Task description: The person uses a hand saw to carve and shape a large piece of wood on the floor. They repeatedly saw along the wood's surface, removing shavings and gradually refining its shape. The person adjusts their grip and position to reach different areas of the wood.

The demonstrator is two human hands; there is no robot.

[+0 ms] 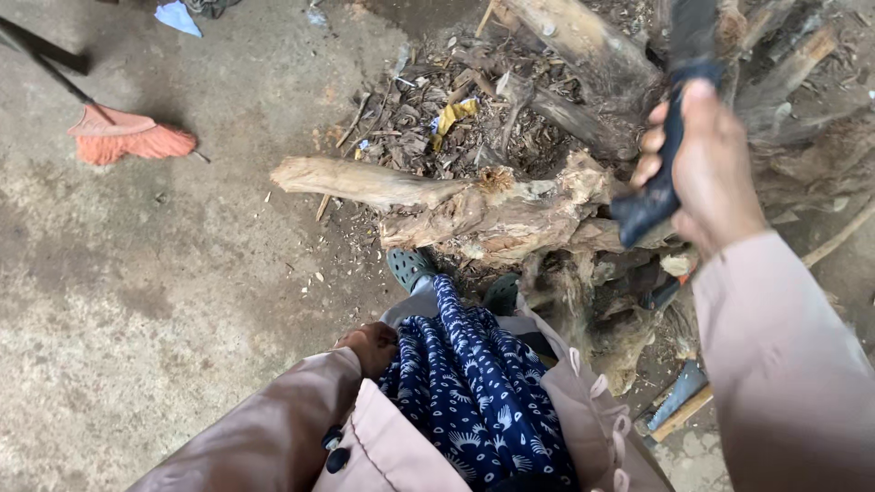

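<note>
The right hand (706, 169) grips a dark tool handle (670, 146) (fingers wrapped tight) above a gnarled log (456, 205); the left hand (372, 346), loosely curled, rests against blue patterned cloth (474, 383).

I count two hands: the right hand (706, 169) and the left hand (369, 344). One dark, long tool handle (670, 155) is there. I see two grey-green rubber shoes (410, 267), and one dark blue patterned cloth (474, 383). There is one orange broom with a dark stick (132, 137). One yellow scrap (453, 116) lies in the debris, and one pale blue scrap (178, 16) on the concrete floor (137, 301). One large knotted pale wood log (456, 200) lies in front; the other roots behind it I cannot count exactly. One flat wooden tool with a blue-grey blade (679, 401) lies low on the right.
</note>
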